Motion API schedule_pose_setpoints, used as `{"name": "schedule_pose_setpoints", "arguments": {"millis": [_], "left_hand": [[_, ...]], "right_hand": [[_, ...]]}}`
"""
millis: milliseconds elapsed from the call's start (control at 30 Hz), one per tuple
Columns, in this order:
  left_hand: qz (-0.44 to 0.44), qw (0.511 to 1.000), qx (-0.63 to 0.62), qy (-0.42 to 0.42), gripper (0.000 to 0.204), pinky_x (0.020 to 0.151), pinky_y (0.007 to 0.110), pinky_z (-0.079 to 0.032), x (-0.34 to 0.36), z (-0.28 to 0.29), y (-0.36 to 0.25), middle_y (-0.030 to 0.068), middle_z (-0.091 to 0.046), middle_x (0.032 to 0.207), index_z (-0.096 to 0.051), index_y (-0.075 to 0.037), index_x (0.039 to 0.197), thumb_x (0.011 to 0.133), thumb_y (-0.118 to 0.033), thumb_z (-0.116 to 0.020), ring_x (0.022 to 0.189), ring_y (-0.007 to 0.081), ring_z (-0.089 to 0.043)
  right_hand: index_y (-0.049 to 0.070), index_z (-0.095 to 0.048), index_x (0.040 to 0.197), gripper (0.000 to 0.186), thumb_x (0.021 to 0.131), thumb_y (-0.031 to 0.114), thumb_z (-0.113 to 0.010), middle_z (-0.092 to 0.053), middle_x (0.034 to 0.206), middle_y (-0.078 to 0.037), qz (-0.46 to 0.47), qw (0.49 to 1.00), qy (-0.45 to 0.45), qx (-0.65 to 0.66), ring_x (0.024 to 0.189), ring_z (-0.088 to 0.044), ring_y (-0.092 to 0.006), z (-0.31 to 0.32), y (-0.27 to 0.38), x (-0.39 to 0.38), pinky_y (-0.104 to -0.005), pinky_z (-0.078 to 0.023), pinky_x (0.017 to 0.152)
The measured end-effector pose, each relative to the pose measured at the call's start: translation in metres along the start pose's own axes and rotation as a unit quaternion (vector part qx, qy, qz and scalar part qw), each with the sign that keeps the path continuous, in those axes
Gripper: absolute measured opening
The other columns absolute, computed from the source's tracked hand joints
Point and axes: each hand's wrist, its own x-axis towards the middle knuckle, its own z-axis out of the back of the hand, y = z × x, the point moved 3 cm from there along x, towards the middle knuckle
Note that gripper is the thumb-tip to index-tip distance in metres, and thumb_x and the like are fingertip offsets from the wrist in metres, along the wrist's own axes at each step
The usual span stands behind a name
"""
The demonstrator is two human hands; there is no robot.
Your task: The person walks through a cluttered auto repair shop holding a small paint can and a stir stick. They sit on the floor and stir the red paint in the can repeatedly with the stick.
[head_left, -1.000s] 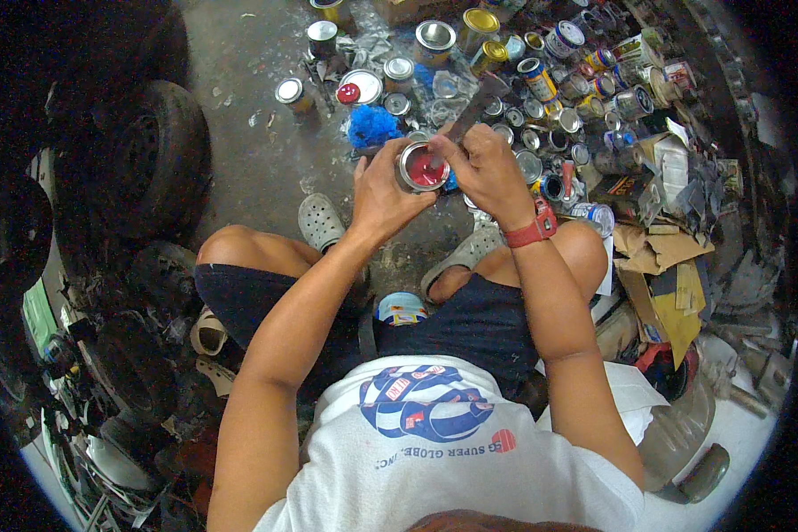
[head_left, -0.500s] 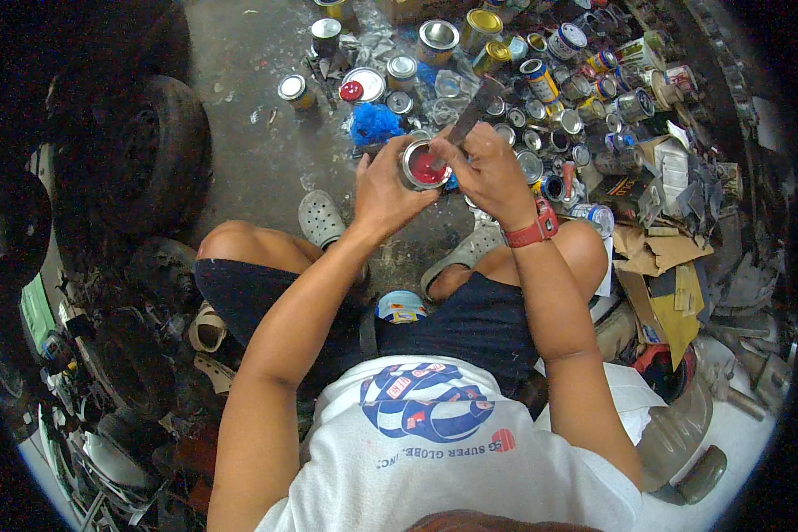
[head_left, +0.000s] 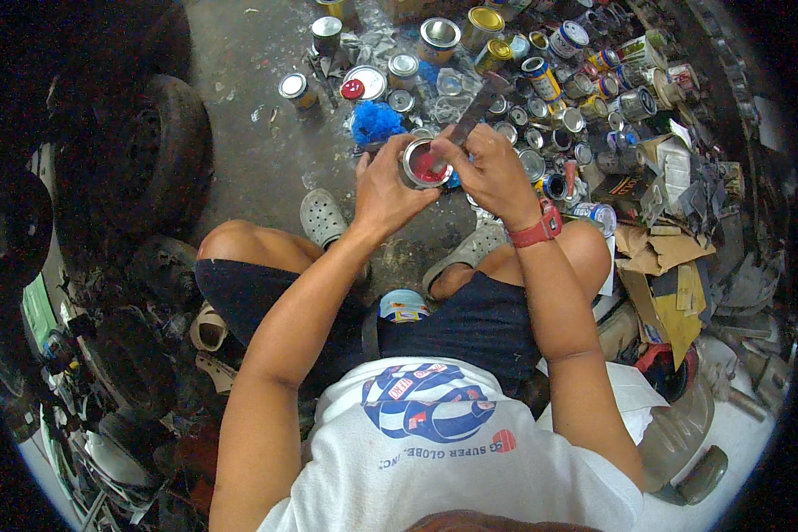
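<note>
My left hand is wrapped round a small open paint can with red paint inside. Held above the can in my right hand is a flat dark stirring stick. Its lower end dips into the paint and its upper end leans away to the far right. The fingers of my right hand pinch it close to the rim. Just beyond my left hand lies a crumpled bright blue plastic bag.
Many paint cans crowd the floor ahead and to the right. A lid with red paint rests on a larger can. Torn cardboard is heaped at right; a tyre stands at left. Another can sits near my lap.
My left hand and the can hold almost the same place. The stirring stick and my right hand have shifted very slightly; the stick remains in the paint.
</note>
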Motion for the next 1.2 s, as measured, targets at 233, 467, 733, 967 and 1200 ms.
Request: {"name": "schedule_pose_setpoints", "arguments": {"millis": [233,467,733,967,1200], "left_hand": [[0.005,1.0,-0.007,-0.004,0.081,0.11,0.054,-0.052,0.001,0.001,-0.003,0.0128,-0.078,0.128,-0.065,-0.014,0.139,0.069,-0.037,-0.099,0.121,0.0391,-0.074],[0.005,1.0,-0.004,0.003,0.082,0.112,0.055,-0.05,0.001,0.001,-0.003,0.0127,-0.078,0.128,-0.064,-0.015,0.14,0.069,-0.037,-0.098,0.121,0.0387,-0.073],[0.006,1.0,-0.004,0.0,0.083,0.112,0.057,-0.05,0.001,0.001,-0.005,0.014,-0.078,0.128,-0.064,-0.014,0.141,0.069,-0.038,-0.098,0.121,0.0399,-0.074],[0.035,0.999,-0.011,0.038,0.088,0.128,0.069,-0.032,0.002,0.001,-0.003,0.0135,-0.075,0.138,-0.06,-0.013,0.148,0.072,-0.038,-0.097,0.135,0.0376,-0.069],[0.013,1.0,0.001,0.008,0.084,0.118,0.057,-0.046,0.001,0.001,-0.004,0.0126,-0.077,0.132,-0.063,-0.014,0.143,0.07,-0.037,-0.099,0.125,0.0382,-0.072]], "right_hand": [[0.002,-0.079,0.096,0.031,0.107,0.03,-0.076,-0.072,0.085,-0.018,0.018,1.0,-0.004,0.021,0.083,-0.069,-0.042,0.0,-0.002,-0.001,-0.0511,-0.053,0.073],[0.002,-0.08,0.1,0.032,0.108,0.033,-0.075,-0.075,0.091,-0.018,-0.013,0.999,0.014,0.027,0.088,-0.071,-0.0415,0.001,0.005,-0.001,-0.0493,-0.055,0.077],[0.004,-0.082,0.103,0.027,0.108,0.03,-0.075,-0.078,0.1,-0.018,0.013,1.0,0.023,-0.013,0.095,-0.073,-0.0409,0.007,0.009,-0.002,-0.049,-0.057,0.082],[0.005,-0.082,0.103,0.028,0.107,0.031,-0.076,-0.076,0.094,-0.018,0.027,0.999,-0.003,0.021,0.094,-0.072,-0.0409,0.003,0.008,0.0,-0.0493,-0.057,0.082],[0.003,-0.078,0.088,0.037,0.107,0.034,-0.076,-0.066,0.08,-0.018,0.037,0.999,-0.022,-0.015,0.083,-0.067,-0.0426,-0.001,-0.005,-0.003,-0.0519,-0.053,0.076]]}}
